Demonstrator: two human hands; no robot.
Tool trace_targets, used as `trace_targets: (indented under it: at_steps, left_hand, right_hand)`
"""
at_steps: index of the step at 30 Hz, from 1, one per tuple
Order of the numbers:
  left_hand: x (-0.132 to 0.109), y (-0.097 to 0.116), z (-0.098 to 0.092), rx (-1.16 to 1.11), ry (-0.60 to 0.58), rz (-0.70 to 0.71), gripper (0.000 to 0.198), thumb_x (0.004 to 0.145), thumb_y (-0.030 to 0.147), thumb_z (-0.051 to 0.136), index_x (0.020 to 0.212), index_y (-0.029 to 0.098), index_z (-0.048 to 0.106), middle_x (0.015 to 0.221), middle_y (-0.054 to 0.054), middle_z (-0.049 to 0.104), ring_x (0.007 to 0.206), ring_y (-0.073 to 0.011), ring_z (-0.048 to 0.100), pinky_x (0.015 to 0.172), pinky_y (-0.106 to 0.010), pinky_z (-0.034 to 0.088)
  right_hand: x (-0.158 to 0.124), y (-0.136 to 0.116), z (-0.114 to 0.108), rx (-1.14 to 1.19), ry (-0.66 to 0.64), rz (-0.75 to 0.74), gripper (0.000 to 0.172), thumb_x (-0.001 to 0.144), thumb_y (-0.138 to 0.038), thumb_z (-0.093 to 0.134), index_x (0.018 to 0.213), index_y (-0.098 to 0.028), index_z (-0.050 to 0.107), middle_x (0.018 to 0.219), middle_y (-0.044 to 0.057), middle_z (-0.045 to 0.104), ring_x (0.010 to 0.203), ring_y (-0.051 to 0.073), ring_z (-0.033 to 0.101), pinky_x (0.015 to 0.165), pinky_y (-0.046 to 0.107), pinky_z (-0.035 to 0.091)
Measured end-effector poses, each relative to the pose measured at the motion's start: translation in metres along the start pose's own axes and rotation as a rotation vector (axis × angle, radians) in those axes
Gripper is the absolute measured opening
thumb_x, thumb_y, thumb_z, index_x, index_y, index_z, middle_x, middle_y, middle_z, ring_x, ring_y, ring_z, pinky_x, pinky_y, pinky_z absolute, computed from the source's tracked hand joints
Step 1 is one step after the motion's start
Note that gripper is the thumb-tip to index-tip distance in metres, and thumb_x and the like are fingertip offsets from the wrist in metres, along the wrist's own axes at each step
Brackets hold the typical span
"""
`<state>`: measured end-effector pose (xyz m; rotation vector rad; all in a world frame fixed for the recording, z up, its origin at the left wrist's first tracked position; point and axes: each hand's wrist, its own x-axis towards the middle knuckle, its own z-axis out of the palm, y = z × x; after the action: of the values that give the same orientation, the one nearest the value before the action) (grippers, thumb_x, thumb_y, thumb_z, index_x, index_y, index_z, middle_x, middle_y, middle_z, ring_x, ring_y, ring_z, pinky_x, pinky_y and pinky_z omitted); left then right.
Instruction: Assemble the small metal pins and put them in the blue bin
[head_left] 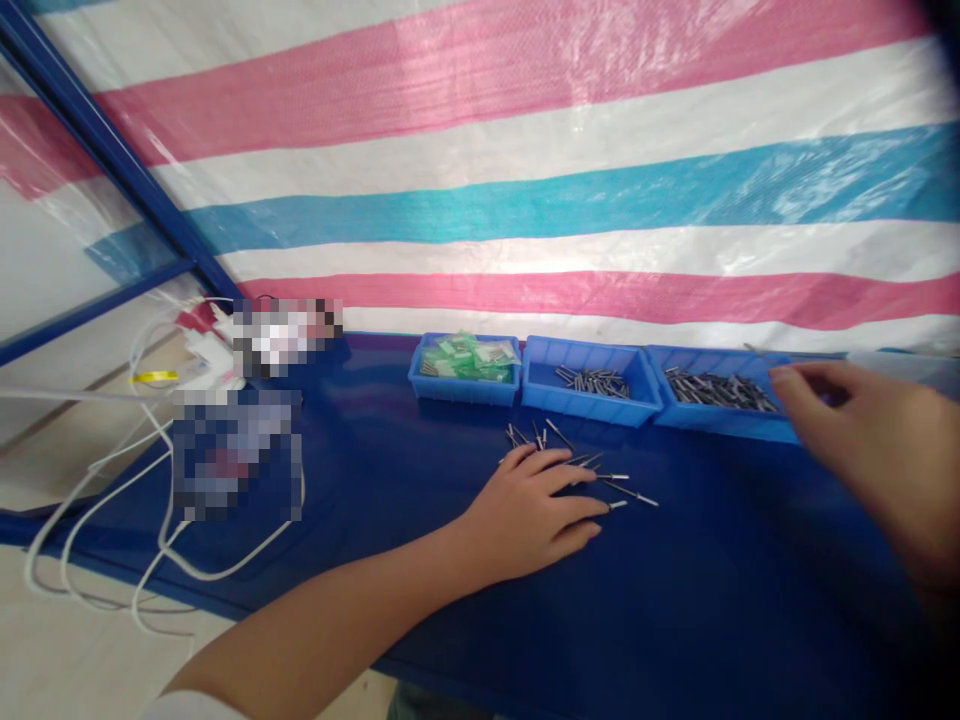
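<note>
My left hand (536, 510) lies palm down on the blue table with its fingers spread. Under and around its fingertips are several loose thin metal rods (636, 492), part dark and part silver; some are partly covered by the fingers. At the right, my right hand (870, 430) is raised over the right-hand blue bin (727, 418), thumb and finger pinched together. A thin metal rod (754, 350) sticks out from its fingertips, blurred. That bin holds a heap of dark metal rods (716, 390).
The middle blue bin (592, 405) holds shorter-looking silver rods (596, 382). Small green-and-clear packets (469, 355) fill the left bin (465, 392). White cables (169, 500) and a power strip (214, 355) lie at the left edge. Striped plastic sheeting (525, 210) hangs behind the table (675, 610).
</note>
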<state>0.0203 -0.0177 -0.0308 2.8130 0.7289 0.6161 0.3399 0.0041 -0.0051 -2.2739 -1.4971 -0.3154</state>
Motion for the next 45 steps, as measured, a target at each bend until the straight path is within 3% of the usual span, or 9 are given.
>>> trace_targets:
  at_steps: [3,9,13,16,21,27,32,36,45]
  left_hand:
    - [0.0,-0.002,0.0,0.035,0.001,-0.017,0.023,0.094,0.032,0.048,0.105,0.026,0.068,0.12,-0.001,0.064,0.12,-0.0203,0.051,0.106,-0.042,0.032]
    - [0.001,-0.006,0.001,0.089,0.032,-0.034,0.021,0.095,0.031,0.048,0.09,0.026,0.068,0.11,0.002,0.068,0.116,-0.0182,0.053,0.103,-0.041,0.031]
    - [0.002,-0.007,0.005,0.156,0.065,0.002,0.022,0.096,0.028,0.045,0.089,0.022,0.065,0.106,0.001,0.068,0.118,-0.0178,0.051,0.103,-0.041,0.029]
    - [0.003,-0.007,0.003,0.181,0.093,0.008,0.02,0.097,0.026,0.043,0.092,0.019,0.062,0.108,0.0,0.066,0.119,-0.0168,0.051,0.104,-0.039,0.029]
    - [0.007,-0.01,-0.014,0.13,0.081,-0.115,0.024,0.099,0.025,0.036,0.097,0.017,0.059,0.101,-0.003,0.066,0.098,-0.0144,0.06,0.091,-0.033,0.038]
    - [0.009,-0.005,-0.028,-0.24,0.17,-0.238,0.022,0.098,0.026,0.038,0.096,0.018,0.059,0.097,-0.004,0.067,0.092,-0.0149,0.061,0.085,-0.029,0.043]
    - [0.011,-0.001,-0.027,-0.673,0.309,-0.457,0.021,0.086,0.032,0.061,0.1,0.017,0.059,0.093,-0.003,0.066,0.081,-0.0132,0.062,0.075,-0.024,0.049]
    - [0.012,-0.002,-0.024,-0.723,0.3,-0.472,0.016,0.087,0.031,0.059,0.086,0.015,0.062,0.085,-0.003,0.064,0.076,-0.0124,0.059,0.07,-0.023,0.047]
    - [0.012,-0.002,-0.025,-0.748,0.264,-0.448,0.016,0.087,0.032,0.06,0.088,0.016,0.064,0.086,-0.003,0.063,0.079,-0.0129,0.059,0.07,-0.023,0.047]
  right_hand:
    - [0.001,0.0,0.006,-0.08,-0.113,-0.017,0.039,0.082,-0.051,0.048,0.106,-0.024,0.065,0.083,0.007,0.072,0.069,0.027,0.063,0.055,0.033,0.035]
    - [-0.02,-0.031,-0.002,0.02,0.039,-0.123,0.036,0.084,-0.048,0.05,0.111,-0.026,0.061,0.084,0.001,0.069,0.078,0.025,0.064,0.06,0.032,0.037]
    - [-0.039,-0.055,-0.006,0.248,0.021,-0.36,0.036,0.085,-0.044,0.051,0.11,-0.021,0.062,0.083,0.003,0.066,0.078,0.023,0.062,0.069,0.033,0.043]
    - [-0.058,-0.075,-0.009,0.467,-0.143,-0.531,0.039,0.087,-0.046,0.051,0.115,-0.02,0.06,0.089,0.006,0.066,0.082,0.022,0.061,0.077,0.034,0.047]
    - [-0.085,-0.1,-0.016,0.624,-0.477,-0.671,0.029,0.092,-0.04,0.046,0.105,-0.024,0.065,0.098,0.006,0.068,0.092,0.021,0.062,0.083,0.035,0.048]
    - [-0.098,-0.111,-0.011,0.82,-0.549,-0.52,0.026,0.093,-0.036,0.045,0.104,-0.023,0.065,0.098,0.005,0.069,0.088,0.02,0.064,0.079,0.034,0.05]
    - [-0.101,-0.111,-0.006,0.983,-0.565,-0.362,0.025,0.09,-0.04,0.051,0.095,-0.022,0.067,0.095,0.003,0.07,0.087,0.02,0.064,0.078,0.031,0.051]
    - [-0.103,-0.111,-0.005,1.0,-0.543,-0.34,0.024,0.088,-0.041,0.054,0.098,-0.023,0.068,0.093,0.003,0.07,0.085,0.019,0.065,0.076,0.03,0.052]
    - [-0.106,-0.116,-0.009,1.057,-0.555,-0.326,0.026,0.088,-0.041,0.055,0.097,-0.023,0.07,0.096,0.004,0.072,0.089,0.021,0.066,0.077,0.031,0.053]
